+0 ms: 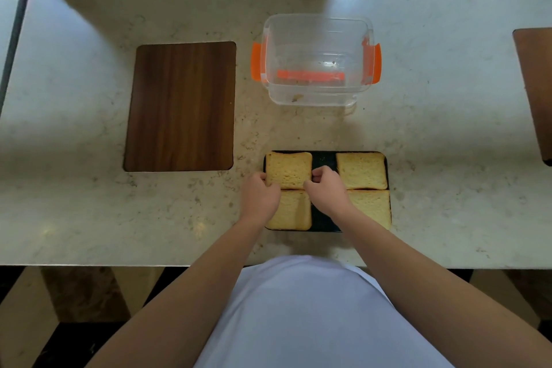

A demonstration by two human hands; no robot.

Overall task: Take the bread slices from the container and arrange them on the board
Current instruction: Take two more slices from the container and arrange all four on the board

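Several bread slices lie on a dark board (324,158) near the counter's front edge. The far-left slice (288,169) is pinched at its two near corners, by my left hand (260,196) on the left and my right hand (327,188) on the right. A second slice (361,170) lies at the far right. Two more sit in the near row, the left one (294,212) and the right one (373,207), both partly under my hands and wrists. The clear container (316,60) with orange clips stands behind the board and holds only crumbs.
A brown wooden board (180,106) lies flat to the left of the container. Another brown panel (534,84) shows at the right edge. The marble counter (448,128) ends just in front of my body.
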